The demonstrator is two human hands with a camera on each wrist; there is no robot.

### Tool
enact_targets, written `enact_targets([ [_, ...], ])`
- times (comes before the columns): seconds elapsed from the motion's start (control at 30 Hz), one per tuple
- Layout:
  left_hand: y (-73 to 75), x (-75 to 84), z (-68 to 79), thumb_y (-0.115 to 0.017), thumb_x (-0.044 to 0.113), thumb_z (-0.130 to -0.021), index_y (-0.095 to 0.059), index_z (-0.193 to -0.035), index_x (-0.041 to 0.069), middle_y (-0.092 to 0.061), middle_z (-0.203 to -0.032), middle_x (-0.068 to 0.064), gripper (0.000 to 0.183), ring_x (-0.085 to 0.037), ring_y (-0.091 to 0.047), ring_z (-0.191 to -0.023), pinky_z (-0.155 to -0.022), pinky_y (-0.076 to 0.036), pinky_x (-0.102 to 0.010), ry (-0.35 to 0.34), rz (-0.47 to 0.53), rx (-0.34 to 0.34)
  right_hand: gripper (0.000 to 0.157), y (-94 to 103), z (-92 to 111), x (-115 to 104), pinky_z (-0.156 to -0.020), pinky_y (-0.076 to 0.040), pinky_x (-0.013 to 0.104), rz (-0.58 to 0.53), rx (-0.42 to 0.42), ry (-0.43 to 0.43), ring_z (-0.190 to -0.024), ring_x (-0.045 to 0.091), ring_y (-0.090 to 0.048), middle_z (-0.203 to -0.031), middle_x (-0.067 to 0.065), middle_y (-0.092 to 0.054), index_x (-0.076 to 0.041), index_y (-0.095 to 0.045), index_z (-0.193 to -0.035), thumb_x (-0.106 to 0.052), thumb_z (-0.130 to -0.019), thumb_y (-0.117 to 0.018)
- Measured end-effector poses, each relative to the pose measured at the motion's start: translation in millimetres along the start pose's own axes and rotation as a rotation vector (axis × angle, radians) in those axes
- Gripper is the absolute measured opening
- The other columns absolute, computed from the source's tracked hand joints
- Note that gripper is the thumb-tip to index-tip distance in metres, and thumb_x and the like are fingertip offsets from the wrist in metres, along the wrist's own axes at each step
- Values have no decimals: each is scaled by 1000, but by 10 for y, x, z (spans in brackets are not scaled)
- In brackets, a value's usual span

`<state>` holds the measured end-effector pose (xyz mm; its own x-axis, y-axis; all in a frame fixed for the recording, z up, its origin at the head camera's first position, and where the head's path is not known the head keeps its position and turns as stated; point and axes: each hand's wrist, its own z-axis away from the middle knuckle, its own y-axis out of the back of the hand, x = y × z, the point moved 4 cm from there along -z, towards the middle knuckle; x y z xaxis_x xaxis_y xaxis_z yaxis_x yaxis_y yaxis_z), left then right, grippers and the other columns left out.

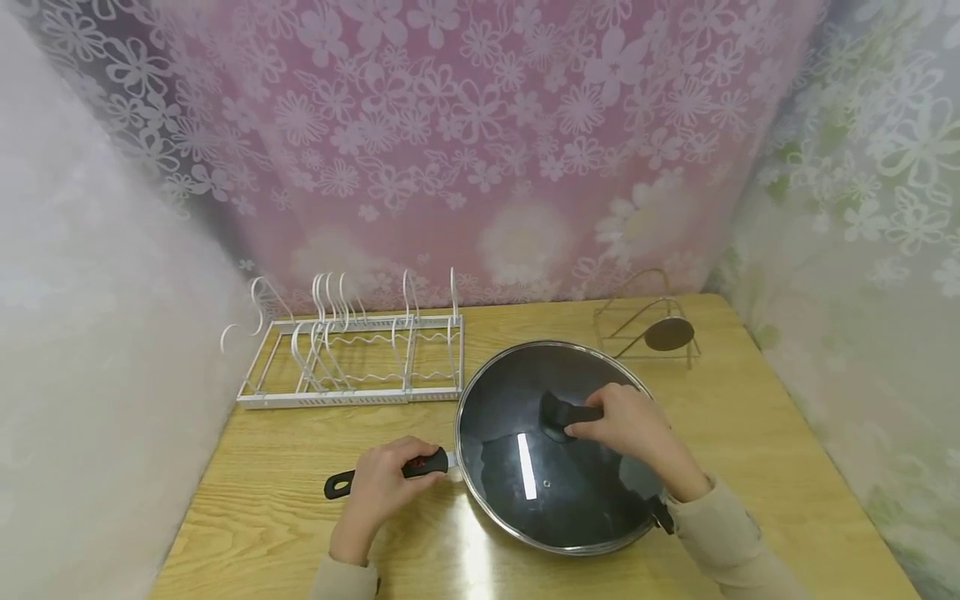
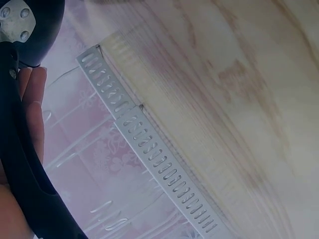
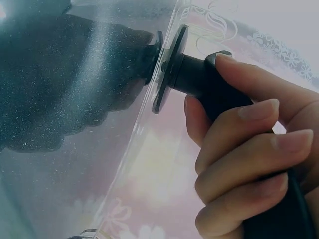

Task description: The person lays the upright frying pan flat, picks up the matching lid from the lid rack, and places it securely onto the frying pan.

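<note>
A large frying pan with a black handle (image 1: 427,464) stands on the wooden table, covered by a glass lid (image 1: 498,492) with a metal rim. My left hand (image 1: 381,483) grips the long handle, thumb and fingers around it near the pan. In the left wrist view the handle (image 2: 25,164) runs up to a riveted metal bracket (image 2: 17,22), fingers behind it. On top of the lid, my right hand (image 1: 630,423) grips the black lid knob (image 1: 553,414). Curled fingers (image 3: 239,164) wrap the knob in the right wrist view. The lid hides the pan's inside.
A white rack (image 1: 322,400) with upright wire loops stands behind the left hand. At the back right is a thin wire stand (image 1: 600,321) with a dark oval disc (image 1: 670,333). Patterned curtains (image 1: 480,150) close off the table's back and sides.
</note>
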<state>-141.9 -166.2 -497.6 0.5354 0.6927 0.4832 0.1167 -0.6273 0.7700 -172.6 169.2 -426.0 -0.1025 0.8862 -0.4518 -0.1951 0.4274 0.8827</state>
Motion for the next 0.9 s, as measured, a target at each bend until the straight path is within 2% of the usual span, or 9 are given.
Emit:
enact_targets([
  [0.2, 18, -11, 11, -93, 26, -67, -78, -97, 20, -74, -95, 9, 34, -12, -71, -78, -63, -56, -29, -21, -14, 4, 51, -27, 48, -48, -72, -54, 50, 62, 43, 12, -83, 30, -68, -99, 11, -73, -2, -73, -106, -45, -79, -78],
  [0.3, 23, -13, 2, -92, 25, -68, -77, -98, 19, -73, -95, 8, 35, -12, -70, -78, -62, -55, -29, -27, -13, -19, 48, -13, 81, -84, -66, -54, 47, 82, 87, 45, -76, 27, -67, -95, 10, -73, -4, -72, -106, -44, -81, -77],
  [0.37, 33, -10, -3, -92, 25, -69, -76, -99, 19, -73, -96, 8, 35, -12, -69, -77, -62, -55, -28, -31, -9, -37, 43, 10, 112, -109, -66, -54, 45, 56, 122, 79, -74, 23, -66, -93, 8, -73, -5, -72, -105, -42, -82, -77],
  [0.5, 70, 18, -9, -90, 25, -71, -75, -99, 17, -72, -96, 7, 33, -11, -69, -77, -63, -56, -28, -45, 1, -62, 34, 76, 206, -106, -72, -55, 47, -18, 175, 132, -81, 23, -67, -96, 7, -73, -6, -71, -102, -36, -87, -76],
  [0.57, 98, 38, -8, -89, 25, -73, -75, -97, 17, -72, -96, 6, 30, -10, -69, -76, -63, -56, -27, -59, -1, -62, 32, 129, 271, -76, -76, -55, 48, -46, 193, 134, -86, 25, -68, -98, 7, -72, -7, -72, -102, -35, -88, -75],
  [0.7, 182, 88, -17, -86, 22, -77, -75, -93, 15, -72, -94, 4, 21, -9, -68, -73, -60, -54, -24, -94, -1, -39, 31, 272, 422, -2, -75, -57, 46, -120, 219, 137, -87, 24, -69, -99, 6, -72, -5, -70, -106, -32, -91, -73],
  [0.8, 269, 132, -44, -84, 20, -80, -75, -91, 13, -73, -90, 3, 16, -8, -66, -68, -57, -52, -22, -126, -10, -8, 26, 395, 535, 45, -73, -57, 44, -149, 288, 174, -85, 23, -69, -96, 4, -72, -6, -70, -106, -26, -91, -74],
  [0.9, 364, 188, -91, -83, 19, -80, -76, -91, 11, -73, -88, 2, 15, -9, -67, -68, -56, -52, -20, -160, -30, 21, 20, 531, 654, 87, -69, -55, 34, -117, 433, 242, -82, 21, -69, -91, 0, -72, -10, -71, -104, -16, -87, -77],
])
